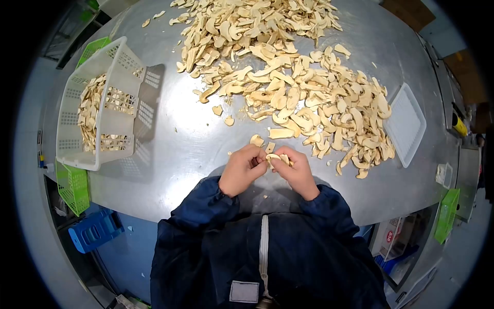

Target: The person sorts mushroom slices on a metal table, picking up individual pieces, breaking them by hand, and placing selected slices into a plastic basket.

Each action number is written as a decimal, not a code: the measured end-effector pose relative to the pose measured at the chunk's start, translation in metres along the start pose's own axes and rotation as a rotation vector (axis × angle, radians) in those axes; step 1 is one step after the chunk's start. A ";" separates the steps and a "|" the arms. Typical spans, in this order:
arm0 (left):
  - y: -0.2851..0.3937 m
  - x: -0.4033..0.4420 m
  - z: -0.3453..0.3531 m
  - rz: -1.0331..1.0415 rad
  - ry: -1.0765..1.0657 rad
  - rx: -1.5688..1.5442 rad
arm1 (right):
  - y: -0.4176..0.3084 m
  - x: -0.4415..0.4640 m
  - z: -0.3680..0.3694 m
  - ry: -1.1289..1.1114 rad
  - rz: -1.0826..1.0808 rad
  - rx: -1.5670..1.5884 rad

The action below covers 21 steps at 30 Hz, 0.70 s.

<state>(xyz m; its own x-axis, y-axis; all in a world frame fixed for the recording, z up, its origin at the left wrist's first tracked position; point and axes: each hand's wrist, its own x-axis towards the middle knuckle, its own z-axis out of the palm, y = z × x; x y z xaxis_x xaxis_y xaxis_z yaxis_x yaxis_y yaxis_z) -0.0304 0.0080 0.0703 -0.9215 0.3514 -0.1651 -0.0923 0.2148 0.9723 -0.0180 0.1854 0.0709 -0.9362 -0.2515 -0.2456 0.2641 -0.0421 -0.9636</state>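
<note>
Close to the table's near edge, my two hands meet over a pale mushroom slice (271, 156). My right hand (297, 174) is closed with the thumb over the slice, and more slice edges show between its fingers. My left hand (241, 170) is closed too, its fingertips pinching the slice's left end. Just beyond the fingers lie a few loose pieces, among them a rounded mushroom piece (257, 140). A large spread of mushroom slices (288, 95) covers the table from there to the far side.
To the left, a white plastic basket (116, 126) holding mushroom slices stands tilted on the metal table (170, 170), with a green basket (74, 188) below it. A white tray (406, 126) lies right of the slices. A blue plastic stool (95, 230) is lower left.
</note>
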 end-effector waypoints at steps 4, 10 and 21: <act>0.000 0.002 -0.008 -0.127 -0.180 -0.283 | 0.005 0.001 -0.005 -0.110 0.219 0.338; -0.004 0.005 -0.016 -0.352 -0.176 -0.389 | 0.009 0.004 -0.005 -0.045 0.225 0.608; -0.010 -0.001 0.008 -0.131 -0.104 -0.270 | 0.021 -0.004 0.003 0.124 -0.001 0.245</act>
<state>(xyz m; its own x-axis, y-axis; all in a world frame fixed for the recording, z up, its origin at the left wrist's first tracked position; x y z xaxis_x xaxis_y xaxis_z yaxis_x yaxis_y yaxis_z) -0.0256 0.0132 0.0591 -0.8529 0.4314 -0.2940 -0.3169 0.0198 0.9483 -0.0081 0.1824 0.0522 -0.9537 -0.1315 -0.2704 0.2973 -0.2792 -0.9131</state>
